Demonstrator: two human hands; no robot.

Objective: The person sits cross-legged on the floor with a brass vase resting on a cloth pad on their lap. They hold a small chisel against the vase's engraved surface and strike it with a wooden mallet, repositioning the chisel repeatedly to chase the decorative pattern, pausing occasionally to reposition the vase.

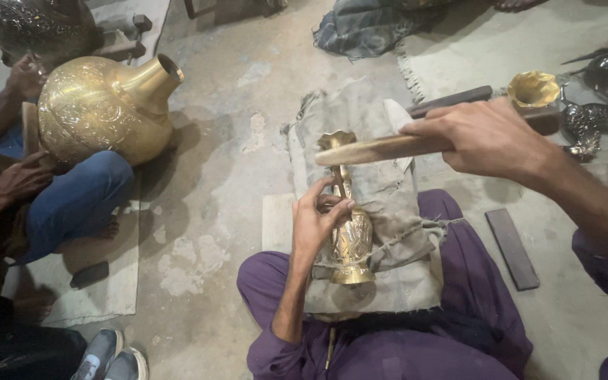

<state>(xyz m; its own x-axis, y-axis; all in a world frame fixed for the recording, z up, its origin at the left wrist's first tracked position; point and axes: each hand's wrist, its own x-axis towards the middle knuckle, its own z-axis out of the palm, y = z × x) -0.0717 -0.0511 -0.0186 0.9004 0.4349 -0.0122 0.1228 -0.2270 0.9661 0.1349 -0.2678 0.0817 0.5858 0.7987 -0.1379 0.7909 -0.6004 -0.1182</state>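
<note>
We use the small brass vase [350,232] as anchor: slim neck, flared scalloped mouth, bulbous engraved belly, round foot, shiny yellow metal. It lies tilted on a coarse grey cloth pad [388,211] with frayed edges, over our purple-clad lap. Our left hand [316,218] is closed around the vase where neck meets belly, fingers curled over the metal. Our right hand [483,137] is up and right of the vase, fist wrapped tight on a smooth pale wooden stick [381,149], whose blunt end hangs just over the vase mouth; contact unclear. Far left of the vase, a big round brass pot [103,109] with a finely chased surface and short wide neck rests on another person's blue-trousered knee. Upper right of the vase sits a small brass cup [533,88], beside dark metal pieces. Right of the vase a flat dark bar [512,248] lies on rough concrete.
</note>
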